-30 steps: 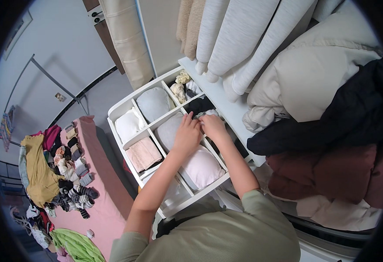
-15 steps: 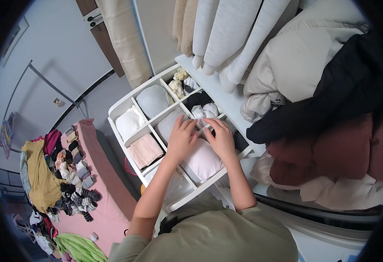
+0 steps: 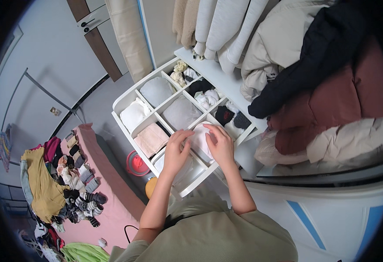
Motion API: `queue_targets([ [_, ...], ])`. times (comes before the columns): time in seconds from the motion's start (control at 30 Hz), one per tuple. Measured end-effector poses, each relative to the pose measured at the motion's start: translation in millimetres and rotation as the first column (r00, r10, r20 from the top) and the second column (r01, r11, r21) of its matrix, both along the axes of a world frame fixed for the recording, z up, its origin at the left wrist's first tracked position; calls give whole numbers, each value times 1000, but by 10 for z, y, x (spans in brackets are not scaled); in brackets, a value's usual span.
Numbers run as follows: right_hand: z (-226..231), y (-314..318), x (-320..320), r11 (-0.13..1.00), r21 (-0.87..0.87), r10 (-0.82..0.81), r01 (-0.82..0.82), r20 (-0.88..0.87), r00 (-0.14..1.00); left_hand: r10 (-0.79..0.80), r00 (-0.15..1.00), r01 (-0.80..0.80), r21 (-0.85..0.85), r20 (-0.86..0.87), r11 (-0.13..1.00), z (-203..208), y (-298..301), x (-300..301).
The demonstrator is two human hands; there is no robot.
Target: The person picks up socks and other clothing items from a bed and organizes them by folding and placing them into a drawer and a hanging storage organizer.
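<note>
Since the earlier frames, both hands have drawn back toward the drawer's near end, from the grey fold's compartment to the pale pink one.

Item 1: left hand (image 3: pixel 177 150). Palm down, fingers close together and curled over the divider beside the pale pink folded garment (image 3: pixel 199 139); whether they pinch cloth cannot be told.

Item 2: right hand (image 3: pixel 220 144). Flat on the same garment, fingers together and pressing down; no clear grasp visible.

Item 3: pale pink folded garment. Lies in a near-end compartment of the white divided drawer (image 3: pixel 126 101), under and between both hands.

Item 4: peach folded cloth (image 3: pixel 151 139). Next compartment, at 9 o'clock of the left hand.

Item 5: grey folded garment (image 3: pixel 180 112). Compartment at 12 o'clock of the hands.

Item 6: white folded garment (image 3: pixel 134 114). Compartment at 10 o'clock of the hands.

Item 7: rolled socks (image 3: pixel 209 98), black and white, in narrow cells at 1 o'clock.

Item 8: hanging coats (image 3: pixel 314 70), cream, black and maroon, at 2 o'clock above the drawer.

Item 9: pink bed (image 3: pixel 108 205) at 8 o'clock, carrying sock pairs (image 3: pixel 80 187) and a mustard garment (image 3: pixel 40 185).

Item 10: red round object (image 3: pixel 137 163) on the floor just beside the drawer, at 8 o'clock of the left hand.
</note>
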State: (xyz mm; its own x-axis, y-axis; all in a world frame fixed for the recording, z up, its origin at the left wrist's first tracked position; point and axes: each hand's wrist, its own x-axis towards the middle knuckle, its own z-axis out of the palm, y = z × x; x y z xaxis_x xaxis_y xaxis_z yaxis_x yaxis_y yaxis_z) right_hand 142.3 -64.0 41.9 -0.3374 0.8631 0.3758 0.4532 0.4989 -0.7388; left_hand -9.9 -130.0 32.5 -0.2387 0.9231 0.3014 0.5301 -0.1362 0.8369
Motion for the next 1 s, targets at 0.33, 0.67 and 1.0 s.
queue_targets([
  [0.33,60,-664,8,997,-71,-18,16,-26,1000,-58,992,58,3,110,998,87,-511,32],
  [0.67,134,-875,212,990,-96,98,-102,-45,994,28,992,-30,20,124,999,106,-800,275],
  [1.0,38,-1229,473,902,-132,402,-410,-88,912,339,915,-348,1,219,938,21,-1461,766],
])
